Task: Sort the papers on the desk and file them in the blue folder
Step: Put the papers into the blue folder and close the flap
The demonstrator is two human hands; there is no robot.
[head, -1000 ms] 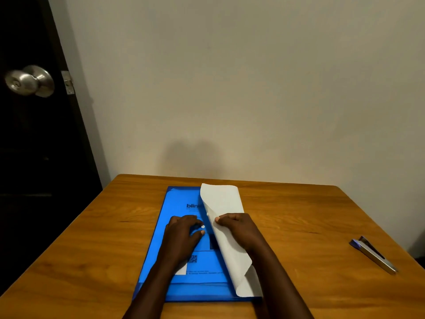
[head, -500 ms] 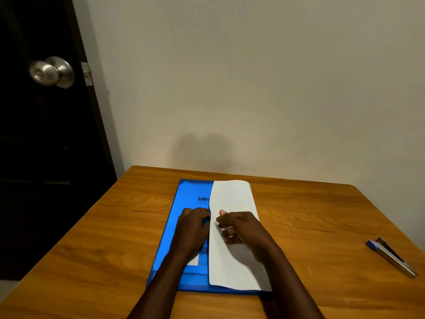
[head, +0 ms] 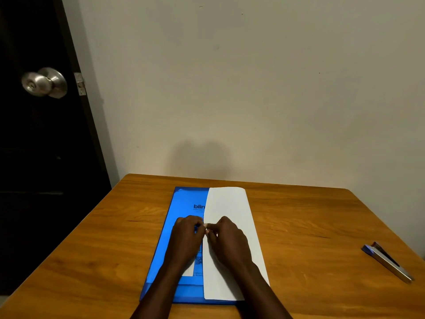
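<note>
- The blue folder (head: 184,203) lies flat mid-desk (head: 299,226), glossy, with dark print on its cover.
- A plain white paper (head: 230,203) covers its right half.
- The right grip (head: 226,240) pinches the paper's left edge; the left grip (head: 187,238) curls beside it, hold unclear.

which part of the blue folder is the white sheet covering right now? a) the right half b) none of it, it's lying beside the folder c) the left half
a: the white sheet lies over the right half of the blue folder, leaving the left half showing.
</note>
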